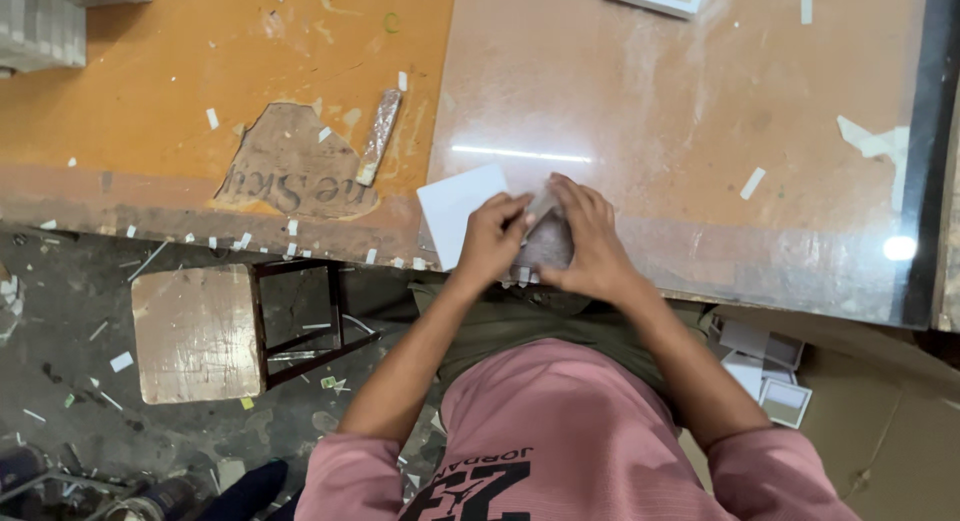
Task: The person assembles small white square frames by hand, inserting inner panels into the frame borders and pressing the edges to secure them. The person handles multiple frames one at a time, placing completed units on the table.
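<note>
- Orange worktable point(180, 71) fills the upper view, its right half under a glass sheet point(700, 181); paper scraps litter it.
- Left of the glass, a torn brownish patch point(290, 171) bears mirrored lettering; a foil-wrapped stick point(379, 136) lies at its right edge.
- Below the table's edge stands a wooden stool point(195, 331).
- White card point(455, 211) lies at the glass sheet's near-left corner.
- White framed boxes point(770, 371) lie stacked below the table, at right.
- Left hand point(490, 243) and right hand point(590, 243) both clasp a small greyish packet point(548, 243) at the glass's near edge.

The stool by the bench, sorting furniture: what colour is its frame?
Dark brown frame, seen in the head view.
</note>
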